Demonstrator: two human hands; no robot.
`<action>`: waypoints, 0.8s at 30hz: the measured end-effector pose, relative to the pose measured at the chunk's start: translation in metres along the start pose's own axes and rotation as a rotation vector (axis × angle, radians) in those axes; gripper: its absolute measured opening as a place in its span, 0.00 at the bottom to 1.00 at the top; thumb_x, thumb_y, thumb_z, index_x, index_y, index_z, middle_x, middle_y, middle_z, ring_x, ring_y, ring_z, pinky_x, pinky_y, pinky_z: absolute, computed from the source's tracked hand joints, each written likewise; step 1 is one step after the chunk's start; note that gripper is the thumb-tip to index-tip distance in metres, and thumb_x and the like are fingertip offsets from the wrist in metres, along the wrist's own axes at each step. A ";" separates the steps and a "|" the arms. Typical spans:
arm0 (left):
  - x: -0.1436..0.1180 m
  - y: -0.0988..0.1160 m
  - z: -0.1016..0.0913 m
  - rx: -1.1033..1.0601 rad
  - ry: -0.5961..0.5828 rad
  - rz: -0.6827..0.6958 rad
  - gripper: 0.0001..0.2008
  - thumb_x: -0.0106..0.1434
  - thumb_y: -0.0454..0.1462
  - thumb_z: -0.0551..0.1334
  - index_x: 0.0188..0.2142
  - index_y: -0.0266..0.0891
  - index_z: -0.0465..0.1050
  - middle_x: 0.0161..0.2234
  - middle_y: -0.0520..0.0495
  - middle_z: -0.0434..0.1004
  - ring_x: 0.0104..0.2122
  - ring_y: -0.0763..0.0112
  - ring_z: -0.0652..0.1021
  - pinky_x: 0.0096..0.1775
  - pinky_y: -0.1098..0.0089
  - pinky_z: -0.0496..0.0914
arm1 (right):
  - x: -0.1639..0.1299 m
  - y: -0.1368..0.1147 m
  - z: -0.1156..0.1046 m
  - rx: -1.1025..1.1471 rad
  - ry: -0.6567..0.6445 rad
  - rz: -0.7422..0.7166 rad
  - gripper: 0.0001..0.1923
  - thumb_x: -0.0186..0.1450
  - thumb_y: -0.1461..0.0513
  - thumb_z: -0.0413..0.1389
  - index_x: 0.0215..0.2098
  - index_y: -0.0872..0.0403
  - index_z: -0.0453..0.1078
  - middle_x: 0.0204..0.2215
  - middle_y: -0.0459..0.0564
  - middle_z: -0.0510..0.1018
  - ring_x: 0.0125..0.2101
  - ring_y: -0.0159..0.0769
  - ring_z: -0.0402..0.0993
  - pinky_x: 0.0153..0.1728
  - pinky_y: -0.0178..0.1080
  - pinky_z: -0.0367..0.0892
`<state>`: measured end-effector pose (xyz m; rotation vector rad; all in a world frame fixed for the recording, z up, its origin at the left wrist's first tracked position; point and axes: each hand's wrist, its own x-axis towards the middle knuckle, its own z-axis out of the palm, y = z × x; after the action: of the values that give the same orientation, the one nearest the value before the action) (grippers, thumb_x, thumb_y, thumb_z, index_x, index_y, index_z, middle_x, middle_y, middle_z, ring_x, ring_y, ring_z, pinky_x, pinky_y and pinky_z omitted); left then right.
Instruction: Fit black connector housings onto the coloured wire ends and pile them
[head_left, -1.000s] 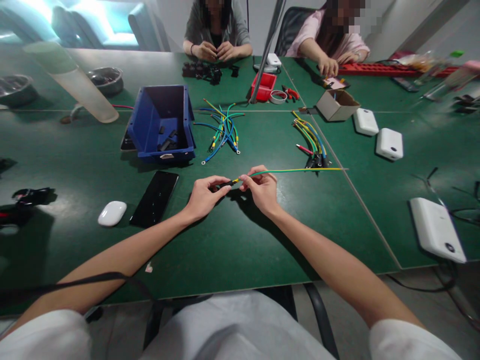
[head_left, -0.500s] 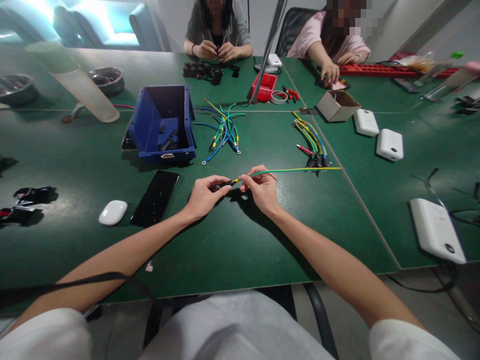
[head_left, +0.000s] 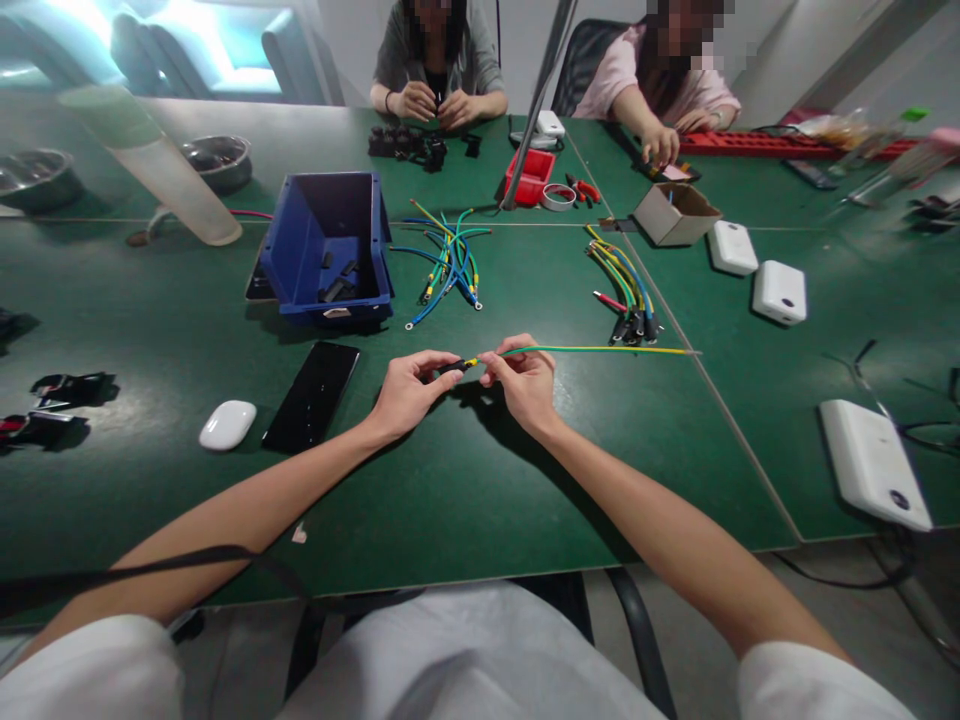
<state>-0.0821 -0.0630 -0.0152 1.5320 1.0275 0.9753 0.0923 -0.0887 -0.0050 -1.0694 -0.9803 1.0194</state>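
Note:
A black sleeve [head_left: 452, 369] is pinched between the thumb and fingers of my left hand [head_left: 409, 392]. Just to its right, my right hand [head_left: 525, 380] grips a green-and-yellow wire [head_left: 600, 349] near its yellow-banded end, which meets the sleeve. The wire's other end reaches out to the right above the table. How far the wire end sits inside the sleeve is too small to tell. Beyond my hands lies a loose pile of blue and green wires [head_left: 450, 255] with ring terminals. A bundle of wires with black sleeves [head_left: 637, 325] rests to the right.
A blue bin [head_left: 330, 315] holds several small black pieces. Nearer me are a black phone [head_left: 311, 398] and a white case [head_left: 227, 425]. A red box [head_left: 529, 178], pliers [head_left: 583, 190] and a cardboard box [head_left: 675, 215] stand farther back. Two people work across the green table [head_left: 480, 500].
The free end of the green-and-yellow wire has dipped slightly and shifted a little right. Both hands keep their grip in nearly the same place.

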 end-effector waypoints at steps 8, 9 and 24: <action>-0.001 0.004 0.001 0.014 0.009 0.005 0.16 0.56 0.42 0.68 0.43 0.38 0.79 0.37 0.44 0.81 0.29 0.72 0.75 0.32 0.71 0.68 | 0.000 0.003 0.000 0.004 -0.004 0.010 0.16 0.56 0.55 0.65 0.30 0.51 0.62 0.17 0.37 0.72 0.17 0.28 0.72 0.19 0.31 0.69; -0.001 0.004 0.001 0.020 0.011 0.004 0.16 0.57 0.42 0.68 0.43 0.38 0.80 0.36 0.44 0.81 0.28 0.72 0.74 0.31 0.71 0.67 | -0.001 0.002 0.000 -0.015 0.001 0.000 0.15 0.56 0.55 0.65 0.30 0.51 0.62 0.17 0.37 0.72 0.17 0.29 0.72 0.19 0.31 0.69; -0.004 0.015 0.003 0.145 0.026 0.038 0.15 0.54 0.42 0.69 0.40 0.37 0.80 0.31 0.47 0.79 0.24 0.75 0.69 0.28 0.72 0.65 | -0.003 0.002 0.002 0.014 0.011 0.023 0.15 0.56 0.56 0.65 0.30 0.51 0.62 0.17 0.37 0.71 0.16 0.27 0.71 0.19 0.30 0.67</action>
<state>-0.0781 -0.0696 -0.0013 1.6669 1.1118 0.9668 0.0896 -0.0910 -0.0067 -1.0760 -0.9529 1.0370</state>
